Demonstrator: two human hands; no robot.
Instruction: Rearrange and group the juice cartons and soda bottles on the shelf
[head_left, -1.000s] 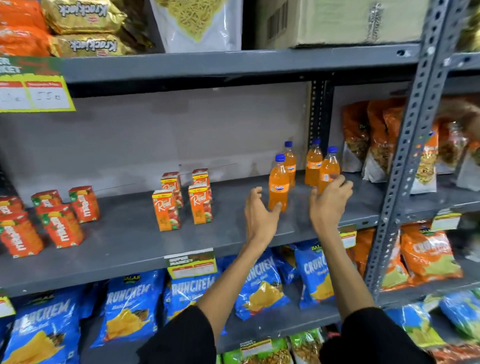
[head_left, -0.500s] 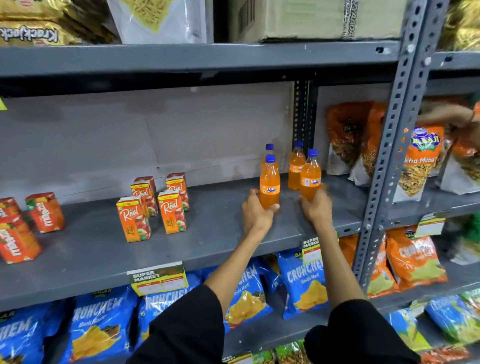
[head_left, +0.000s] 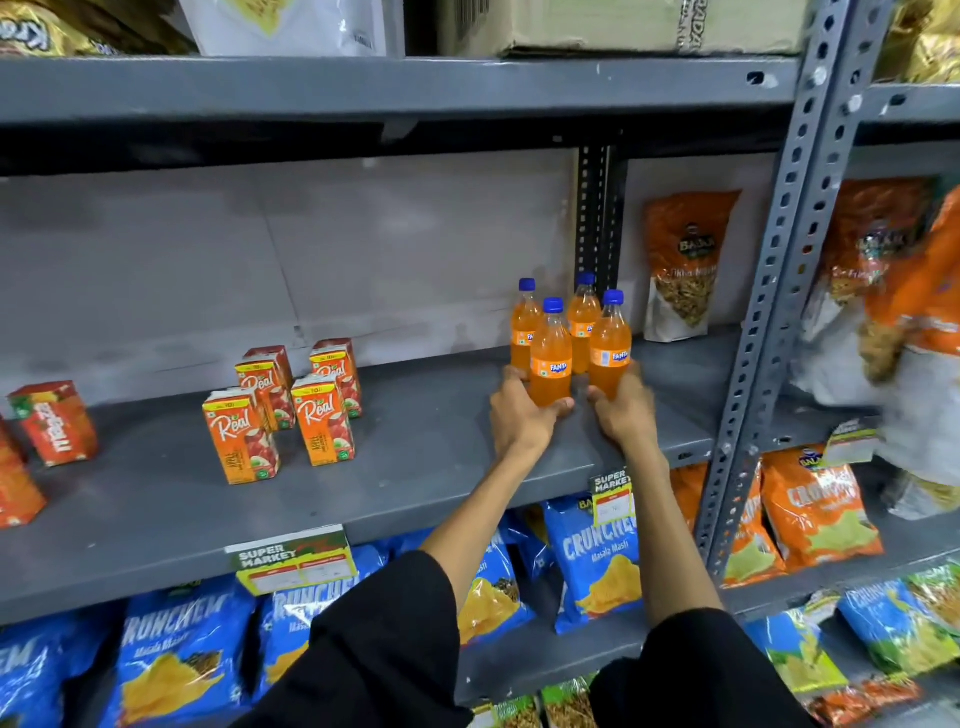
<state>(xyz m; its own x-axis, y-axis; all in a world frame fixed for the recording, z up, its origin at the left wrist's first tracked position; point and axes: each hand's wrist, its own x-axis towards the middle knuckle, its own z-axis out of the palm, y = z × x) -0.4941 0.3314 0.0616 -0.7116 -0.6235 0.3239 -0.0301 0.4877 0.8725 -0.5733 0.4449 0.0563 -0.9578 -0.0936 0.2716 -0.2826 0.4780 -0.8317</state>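
Note:
Several orange Fanta soda bottles with blue caps stand in a tight cluster at the right end of the grey middle shelf (head_left: 415, 467). My left hand (head_left: 519, 415) grips the base of the front left soda bottle (head_left: 551, 364). My right hand (head_left: 626, 410) grips the base of the front right soda bottle (head_left: 610, 348). Two more bottles (head_left: 583, 317) stand right behind them. A group of orange Real juice cartons (head_left: 291, 405) stands to the left, mid-shelf. Red Maaza juice cartons (head_left: 54, 423) sit at the far left.
A perforated grey upright post (head_left: 769, 312) stands just right of the bottles. Orange snack bags (head_left: 680, 265) fill the neighbouring bay, where another person's bag (head_left: 914, 332) is blurred. Blue crisp bags (head_left: 592, 561) fill the shelf below. A cardboard box (head_left: 597, 26) sits above.
Both hands reached forward from open and closed on the two front bottles. The front left bottle has slid right and back, so the bottles now stand packed together. The view shifted right and closer.

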